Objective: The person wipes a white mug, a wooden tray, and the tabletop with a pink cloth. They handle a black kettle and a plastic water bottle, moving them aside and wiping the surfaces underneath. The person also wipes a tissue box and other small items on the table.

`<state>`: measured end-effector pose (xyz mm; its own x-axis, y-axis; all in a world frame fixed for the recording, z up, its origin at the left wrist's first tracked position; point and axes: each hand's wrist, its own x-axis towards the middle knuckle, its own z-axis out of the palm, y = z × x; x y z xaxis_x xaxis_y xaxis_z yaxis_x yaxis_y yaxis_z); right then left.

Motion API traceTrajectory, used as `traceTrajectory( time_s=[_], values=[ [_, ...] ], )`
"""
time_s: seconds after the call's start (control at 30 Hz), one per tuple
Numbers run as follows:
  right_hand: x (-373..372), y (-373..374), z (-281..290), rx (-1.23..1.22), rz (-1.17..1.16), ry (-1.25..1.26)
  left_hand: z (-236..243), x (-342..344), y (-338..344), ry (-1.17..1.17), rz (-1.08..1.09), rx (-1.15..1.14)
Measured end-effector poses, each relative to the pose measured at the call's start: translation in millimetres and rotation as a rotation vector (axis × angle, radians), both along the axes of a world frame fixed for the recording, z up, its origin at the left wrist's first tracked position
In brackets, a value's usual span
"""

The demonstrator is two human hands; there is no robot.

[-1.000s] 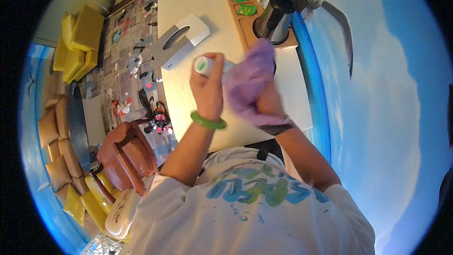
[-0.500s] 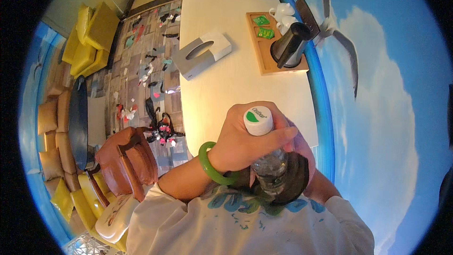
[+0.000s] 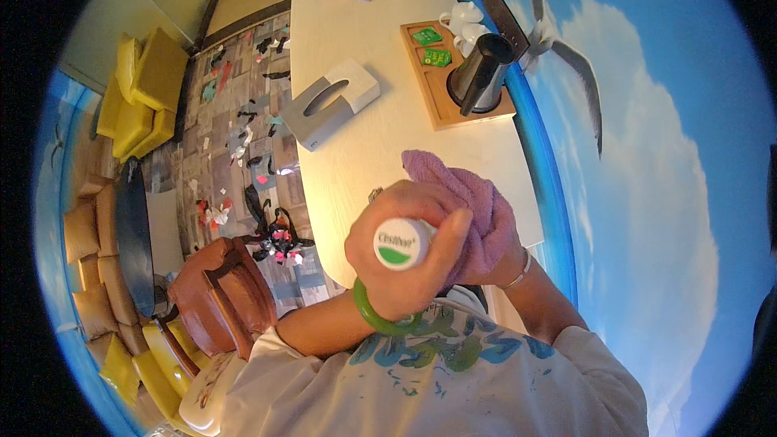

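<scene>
My left hand (image 3: 398, 290), with a green bangle (image 3: 368, 316) at its wrist, is closed around a bottle. The bottle's white cap (image 3: 401, 244) with a green patch points up toward me; its body is mostly hidden under the hand. Close beside it on the right, my right hand (image 3: 508, 269) holds a bunched purple cloth (image 3: 486, 214). The cloth presses against the left hand's fingers and covers most of the right fingers. A thin bracelet (image 3: 522, 271) circles my right wrist.
On the pale table (image 3: 364, 170) lie a grey-and-white tissue box (image 3: 332, 105) and a wooden tray (image 3: 441, 105) with a dark kettle (image 3: 481, 73), white teapot (image 3: 465, 14) and green packets (image 3: 437, 58). A brown chair (image 3: 218, 299) stands left. Scraps litter the floor (image 3: 243, 89).
The bottle has tipped so its cap faces me and has moved left with my left hand. The purple cloth has come up into view over my right hand. The whole view has shifted slightly.
</scene>
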<state>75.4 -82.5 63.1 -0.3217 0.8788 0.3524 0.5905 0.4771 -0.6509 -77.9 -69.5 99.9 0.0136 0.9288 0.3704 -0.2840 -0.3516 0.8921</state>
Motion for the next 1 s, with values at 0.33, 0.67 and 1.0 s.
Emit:
traceTrajectory(
  time_s=[0.33,0.67,1.0],
  values=[
    [5,27,-59,-0.791,0.169,1.315,-5,3,53,-0.501,-0.81,-0.215],
    [50,11,-26,-0.837,0.099,0.601,-34,-10,92,-0.369,-0.279,-0.349],
    [26,33,-45,-0.457,-0.081,0.096,-66,37,52,-0.2,0.101,-0.533]
  ],
)
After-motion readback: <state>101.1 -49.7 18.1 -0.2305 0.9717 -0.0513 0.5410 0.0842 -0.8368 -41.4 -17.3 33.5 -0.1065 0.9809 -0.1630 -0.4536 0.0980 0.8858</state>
